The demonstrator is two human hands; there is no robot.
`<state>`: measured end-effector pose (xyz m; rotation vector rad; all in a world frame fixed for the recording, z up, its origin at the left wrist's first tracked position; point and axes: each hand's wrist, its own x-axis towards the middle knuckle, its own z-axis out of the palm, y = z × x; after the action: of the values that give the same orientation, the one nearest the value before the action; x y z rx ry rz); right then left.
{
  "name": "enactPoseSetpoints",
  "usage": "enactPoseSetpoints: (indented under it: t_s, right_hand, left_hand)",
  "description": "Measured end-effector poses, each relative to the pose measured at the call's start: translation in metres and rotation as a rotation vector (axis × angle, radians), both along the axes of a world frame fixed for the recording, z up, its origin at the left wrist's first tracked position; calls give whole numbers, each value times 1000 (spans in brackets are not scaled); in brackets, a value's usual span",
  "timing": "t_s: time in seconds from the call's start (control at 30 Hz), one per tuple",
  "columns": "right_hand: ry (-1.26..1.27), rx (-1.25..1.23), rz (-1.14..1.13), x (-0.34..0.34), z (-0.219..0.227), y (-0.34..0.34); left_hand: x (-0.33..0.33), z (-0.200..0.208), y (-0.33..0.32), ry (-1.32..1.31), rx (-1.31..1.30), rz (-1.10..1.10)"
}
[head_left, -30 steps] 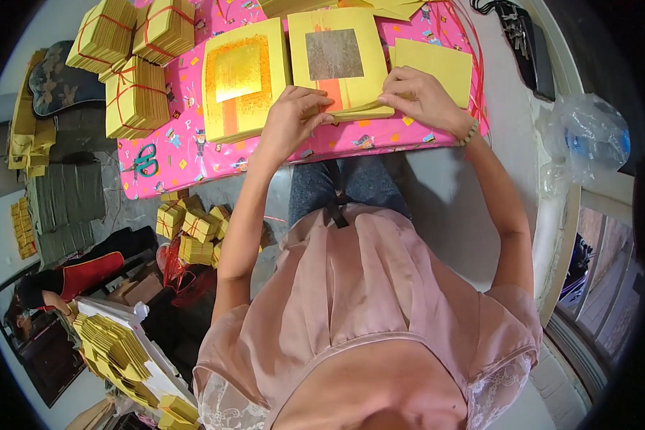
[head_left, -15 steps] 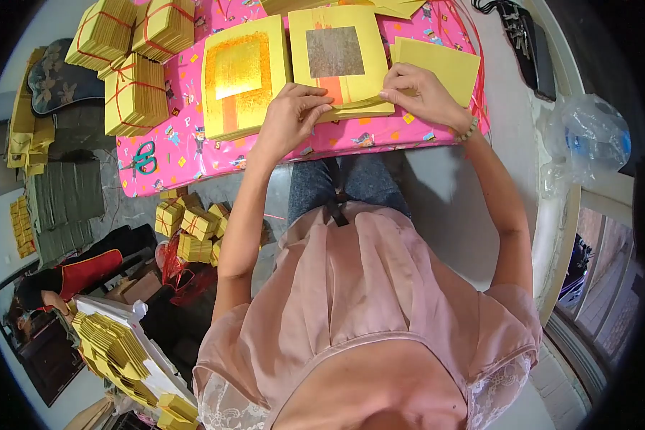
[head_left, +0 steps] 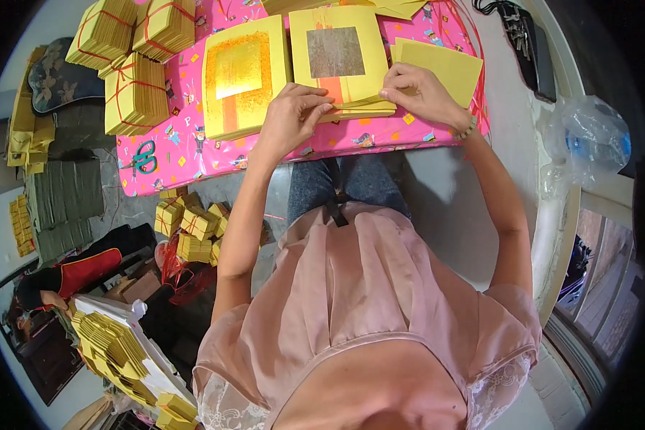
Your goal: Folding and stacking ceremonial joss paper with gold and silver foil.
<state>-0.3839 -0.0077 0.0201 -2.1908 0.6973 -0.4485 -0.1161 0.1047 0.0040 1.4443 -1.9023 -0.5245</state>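
A stack of yellow paper (head_left: pixel 304 25) lies before me on the table, its top sheet bearing a dull silver square (head_left: pixel 335 53) and an orange-red band. The near edge of that sheet is lifted and curled. My left hand (head_left: pixel 294 118) is closed at the left end of this edge, thumb against fingers. At its right end my right hand (head_left: pixel 424 94) pinches the paper between thumb and fingers; a beaded bracelet is on that wrist. Just left stands another yellow stack (head_left: pixel 272 54) with a shiny gold square framed in orange. Loose plain yellow sheets (head_left: pixel 448 68) lie beyond my right hand.
Bundles of yellow paper tied with red string (head_left: pixel 136 93) stand on the pink patterned tablecloth (head_left: pixel 183 158), near green-handled scissors (head_left: pixel 145 158). More tied bundles (head_left: pixel 193 222) are below the table's left side. A person's hand (head_left: pixel 54 299) shows at lower left, beside more yellow paper.
Both hands stay almost where they were, still at the sheet's near edge. The loose sheets on the right have shifted very slightly rightward.
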Motion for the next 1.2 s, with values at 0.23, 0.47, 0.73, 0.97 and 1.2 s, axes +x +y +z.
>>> enactPoseSetpoints:
  t_s: [0.23, 0.47, 0.73, 0.97, 1.2]
  right_hand:
    - [-34, 7, -6, -4, 1, 2]
    - [-101, 168, -282, -21, 9, -15]
    - [-114, 156, -142, -1, 31, -24]
    - [-11, 173, -134, 19, 24, -47]
    - [-130, 363, -231, 36, 21, -89]
  left_hand:
    - [-8, 9, 1, -91, -33, 51]
    - [-5, 16, -12, -123, -41, 71]
    - [6, 24, -39, -83, -22, 42]
    - [6, 46, -69, -131, -67, 139]
    - [-32, 15, -64, -422, -385, 57]
